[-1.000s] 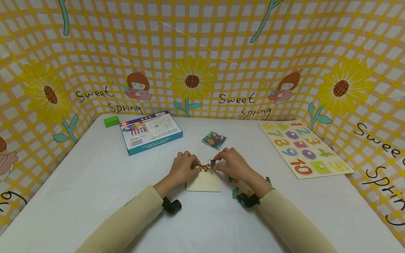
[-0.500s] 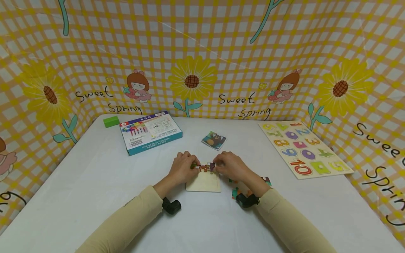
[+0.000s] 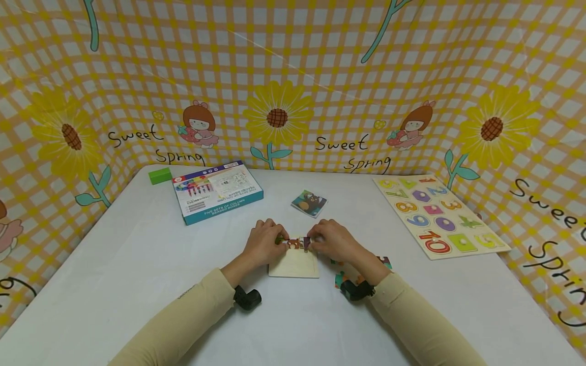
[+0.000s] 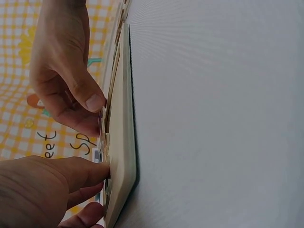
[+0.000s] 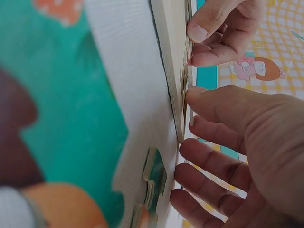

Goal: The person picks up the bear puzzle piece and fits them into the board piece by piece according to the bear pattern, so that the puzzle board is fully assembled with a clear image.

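Observation:
A small wooden puzzle board point(image 3: 293, 265) lies in front of me, a row of jigsaw pieces along its far edge. At its far left corner my left hand point(image 3: 264, 244) pinches a piece, mostly covered by the fingers. My right hand point(image 3: 333, 241) holds a dark purple and white jigsaw piece point(image 3: 305, 243) between thumb and index finger at the row's right end. Between the hands shows a brown piece point(image 3: 293, 244). In the right wrist view, the right hand's thumb point(image 5: 202, 97) is at the board's edge, with the other fingers spread below it.
Several loose jigsaw pieces point(image 3: 339, 279) lie under and beside my right wrist. A bear picture card point(image 3: 310, 203) lies beyond the board. Farther left are a bead box point(image 3: 220, 190) and a green block point(image 3: 159, 176). A number puzzle board point(image 3: 439, 216) lies at the right.
My right hand has come slightly down and left, bringing the dark purple and white jigsaw piece onto the board beside the brown one. My left hand stays in place.

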Demonstrator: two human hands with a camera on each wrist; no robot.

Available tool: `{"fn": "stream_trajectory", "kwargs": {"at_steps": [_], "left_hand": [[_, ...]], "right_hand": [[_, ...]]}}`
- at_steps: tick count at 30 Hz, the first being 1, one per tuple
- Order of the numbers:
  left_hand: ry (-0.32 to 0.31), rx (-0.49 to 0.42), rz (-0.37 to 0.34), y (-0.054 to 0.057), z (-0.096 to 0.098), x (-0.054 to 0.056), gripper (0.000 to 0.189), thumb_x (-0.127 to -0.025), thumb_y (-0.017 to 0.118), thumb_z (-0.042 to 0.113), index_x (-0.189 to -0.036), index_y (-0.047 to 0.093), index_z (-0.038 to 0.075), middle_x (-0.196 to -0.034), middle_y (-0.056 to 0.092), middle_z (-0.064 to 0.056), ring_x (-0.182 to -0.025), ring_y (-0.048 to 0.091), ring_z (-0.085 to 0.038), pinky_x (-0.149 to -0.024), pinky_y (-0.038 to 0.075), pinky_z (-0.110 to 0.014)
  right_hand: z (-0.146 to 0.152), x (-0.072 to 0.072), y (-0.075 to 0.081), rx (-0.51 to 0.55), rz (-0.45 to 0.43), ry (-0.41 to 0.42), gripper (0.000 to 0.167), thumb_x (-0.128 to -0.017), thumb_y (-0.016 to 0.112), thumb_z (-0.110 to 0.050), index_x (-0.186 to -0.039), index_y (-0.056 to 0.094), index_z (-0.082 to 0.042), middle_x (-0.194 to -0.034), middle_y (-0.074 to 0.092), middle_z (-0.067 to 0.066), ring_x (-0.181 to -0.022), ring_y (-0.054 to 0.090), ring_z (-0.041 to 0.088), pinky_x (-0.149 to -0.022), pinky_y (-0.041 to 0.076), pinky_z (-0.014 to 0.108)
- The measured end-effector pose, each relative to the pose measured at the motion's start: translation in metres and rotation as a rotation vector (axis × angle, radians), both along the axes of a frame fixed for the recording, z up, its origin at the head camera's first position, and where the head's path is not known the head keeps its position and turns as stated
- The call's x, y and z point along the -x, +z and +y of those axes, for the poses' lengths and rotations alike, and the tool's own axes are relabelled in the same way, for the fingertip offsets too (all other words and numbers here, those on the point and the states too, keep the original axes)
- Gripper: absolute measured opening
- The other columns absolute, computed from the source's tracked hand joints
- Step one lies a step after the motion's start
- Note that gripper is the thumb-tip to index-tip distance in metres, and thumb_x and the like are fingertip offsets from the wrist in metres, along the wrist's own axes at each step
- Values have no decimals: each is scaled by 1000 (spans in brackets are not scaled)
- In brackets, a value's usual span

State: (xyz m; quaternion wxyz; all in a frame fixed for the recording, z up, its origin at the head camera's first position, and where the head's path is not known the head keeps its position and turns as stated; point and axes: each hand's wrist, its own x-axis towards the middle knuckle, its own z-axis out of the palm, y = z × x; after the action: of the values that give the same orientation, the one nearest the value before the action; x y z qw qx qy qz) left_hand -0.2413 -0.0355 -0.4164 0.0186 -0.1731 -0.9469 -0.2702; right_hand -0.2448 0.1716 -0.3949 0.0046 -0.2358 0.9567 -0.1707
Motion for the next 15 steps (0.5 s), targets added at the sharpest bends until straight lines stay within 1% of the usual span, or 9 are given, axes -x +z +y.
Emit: {"fn": "stream_trajectory", "kwargs": {"at_steps": [6,15], "left_hand": [[2,-6,0,0,0,1,14,-80,70,22,-92,69,15,-95,57,-5,-94,45,-24,-83,37,-39],[9,-4,-7,1,1,1,14,-79,71,21,-92,69,16,-92,57,-4,-93,45,-23,-82,37,-38]], "right_hand": [[0,1,-1,-6,16,17,23,-81,70,-21,-102,70,-10,-98,64,5,-88,52,19,-75,43,34],[-1,1,-1,-26,28,28,22,-80,73,-23,-100,72,-12,-97,64,5,-91,53,21,-78,44,37]]}}
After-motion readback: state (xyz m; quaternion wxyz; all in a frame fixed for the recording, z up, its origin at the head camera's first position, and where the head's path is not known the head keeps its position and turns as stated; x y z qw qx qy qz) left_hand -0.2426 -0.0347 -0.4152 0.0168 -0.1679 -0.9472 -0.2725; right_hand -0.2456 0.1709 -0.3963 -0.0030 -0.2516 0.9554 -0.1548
